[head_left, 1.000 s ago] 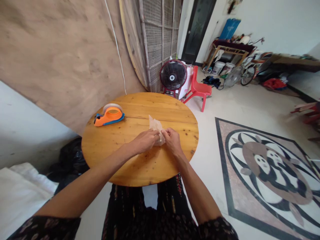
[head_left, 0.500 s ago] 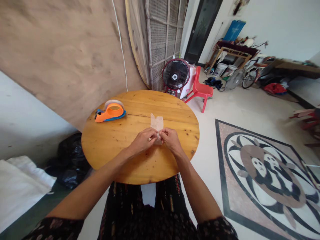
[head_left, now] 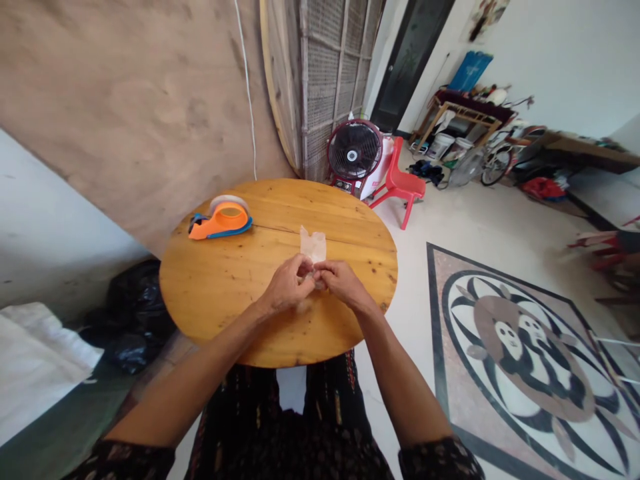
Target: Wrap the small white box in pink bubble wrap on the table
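A small piece of thin, crinkled, translucent plastic (head_left: 313, 245) is between my hands on the round wooden table (head_left: 220, 287). Its uneven far end spreads out past my fingers, and the near part is mostly covered. My left hand (head_left: 286, 287) is closed in a pinch on the plastic from the left, thumb toward me. From the right, my right hand (head_left: 342, 281) pinches it too, and the fingertips of both hands meet around its middle. An orange and blue tape dispenser (head_left: 226, 220) with a roll of tape stands at the table's far left, apart from my hands.
Past the table are a dark red fan (head_left: 354, 151) and a red plastic chair (head_left: 404, 181). Black plastic bags (head_left: 133, 320) and a white sack (head_left: 43, 367) lie at the left. On the right, the floor has a panda design (head_left: 535, 353).
Both hands have shifted their fingers on the plastic. My left fingers are more curled and raised, and my right fingers now reach farther across to the left. The camera view has shifted slightly.
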`<state>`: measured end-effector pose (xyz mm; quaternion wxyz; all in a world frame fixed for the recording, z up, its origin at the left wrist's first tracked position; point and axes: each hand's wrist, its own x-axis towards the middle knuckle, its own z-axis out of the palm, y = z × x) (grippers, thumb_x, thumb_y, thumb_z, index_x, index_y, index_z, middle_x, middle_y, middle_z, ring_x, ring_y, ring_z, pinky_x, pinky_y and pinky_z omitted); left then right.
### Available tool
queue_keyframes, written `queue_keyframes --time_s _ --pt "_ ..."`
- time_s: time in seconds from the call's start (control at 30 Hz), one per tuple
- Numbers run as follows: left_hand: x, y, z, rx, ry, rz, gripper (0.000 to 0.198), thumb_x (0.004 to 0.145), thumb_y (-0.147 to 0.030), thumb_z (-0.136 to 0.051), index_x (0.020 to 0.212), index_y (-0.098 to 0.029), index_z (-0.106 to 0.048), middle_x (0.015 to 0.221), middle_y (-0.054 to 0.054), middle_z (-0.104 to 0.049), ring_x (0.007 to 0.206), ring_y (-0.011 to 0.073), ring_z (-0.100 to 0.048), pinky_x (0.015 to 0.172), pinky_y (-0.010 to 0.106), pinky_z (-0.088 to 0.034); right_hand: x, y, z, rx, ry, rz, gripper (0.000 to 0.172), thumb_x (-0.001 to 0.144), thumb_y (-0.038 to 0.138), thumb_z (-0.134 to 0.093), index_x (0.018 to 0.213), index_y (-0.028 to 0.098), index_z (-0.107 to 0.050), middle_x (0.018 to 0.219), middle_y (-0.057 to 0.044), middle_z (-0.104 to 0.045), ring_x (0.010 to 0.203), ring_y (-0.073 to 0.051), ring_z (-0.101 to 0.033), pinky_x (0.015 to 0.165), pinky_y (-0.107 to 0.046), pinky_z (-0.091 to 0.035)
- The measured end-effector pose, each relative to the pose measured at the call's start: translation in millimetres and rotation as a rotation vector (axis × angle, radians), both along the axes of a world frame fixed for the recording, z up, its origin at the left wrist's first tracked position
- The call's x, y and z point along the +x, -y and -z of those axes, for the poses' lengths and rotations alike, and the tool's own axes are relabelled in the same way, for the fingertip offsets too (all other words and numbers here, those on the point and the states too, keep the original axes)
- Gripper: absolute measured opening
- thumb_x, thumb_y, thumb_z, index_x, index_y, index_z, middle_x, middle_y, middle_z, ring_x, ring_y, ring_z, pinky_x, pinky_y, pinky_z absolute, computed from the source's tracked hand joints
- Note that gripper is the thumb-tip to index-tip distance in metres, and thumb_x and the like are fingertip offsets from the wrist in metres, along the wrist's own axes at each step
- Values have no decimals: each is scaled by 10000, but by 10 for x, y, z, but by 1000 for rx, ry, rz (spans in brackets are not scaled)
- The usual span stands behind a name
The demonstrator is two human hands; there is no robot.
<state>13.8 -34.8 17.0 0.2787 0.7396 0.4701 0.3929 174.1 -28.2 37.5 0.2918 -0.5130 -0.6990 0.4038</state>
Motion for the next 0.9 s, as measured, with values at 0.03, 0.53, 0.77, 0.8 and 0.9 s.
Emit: queue_keyframes --time_s 0.03,0.53,0.77,0.8,0.9 --pt "22 2 -14 -46 18 -27 145 749 -254 -610 860 -181 -551 777 3 -618 704 147 -570 653 255 -456 4 3 -26 -5 12 -26 302 699 138 -398 771 146 -691 643 -3 -587 592 -111 -493 581 -211 -384" --pt "162 -38 125 -17 40 -131 96 777 -138 -547 853 -179 -589 819 6 -624 763 139 -568 695 243 -442 233 -268 -352 -264 104 -329 316 782 211 -443 956 114 -687 476 54 -446 445 -84 -402 461 -198 -335" --pt "99 -65 62 89 -188 -90 130 807 -135 -565 854 -182 -677 822 35 -634 819 166 -580 755 271 -436 227 -389 -258 -114 148 -250 265 818 231 -449 835 128 -692 572 28 -521 492 -83 -431 496 -210 -335" --pt "91 -80 36 82 -225 -81 122 815 -145 -565 818 -178 -682 818 39 -634 814 166 -585 748 269 -433 207 -414 -288 -33 195 -205 260 829 241 -455 822 135 -693 596 20 -543 519 -90 -453 517 -215 -344" --pt "81 -141 -46 56 -316 -70 152 837 -194 -568 742 -173 -685 792 42 -634 768 164 -593 683 264 -416 114 -522 -436 256 404 -17 256 853 291 -501 952 159 -697 797 -28 -652 690 -138 -556 645 -253 -399"
